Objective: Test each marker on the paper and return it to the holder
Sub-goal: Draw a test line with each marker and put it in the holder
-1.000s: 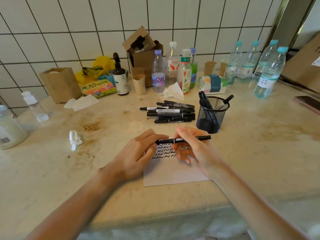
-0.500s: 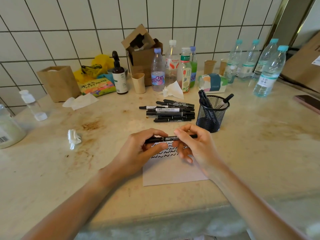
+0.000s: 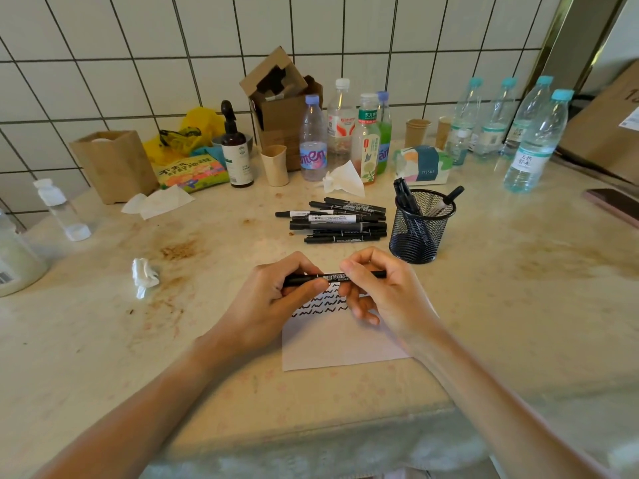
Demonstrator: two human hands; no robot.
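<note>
Both hands hold one black marker (image 3: 332,277) level above the white paper (image 3: 340,344), which carries several rows of black squiggles. My left hand (image 3: 273,305) grips the marker's left end, my right hand (image 3: 383,292) pinches its right part between thumb and fingers. A pile of several black markers (image 3: 340,221) lies on the counter just beyond the hands. To the right of the pile stands the black mesh holder (image 3: 420,233) with a few markers in it.
A crumpled tissue (image 3: 144,276) lies left of the hands. Along the tiled wall stand bottles (image 3: 313,140), paper cups, a cardboard box (image 3: 281,108), a tissue pack (image 3: 423,164) and a brown paper bag (image 3: 114,164). Water bottles (image 3: 534,143) and a phone (image 3: 615,203) sit at the right.
The marker has slid leftward between the hands, so less of it sticks out to the right. Both hands stay above the paper, the left now wrapped round the marker's left end.
</note>
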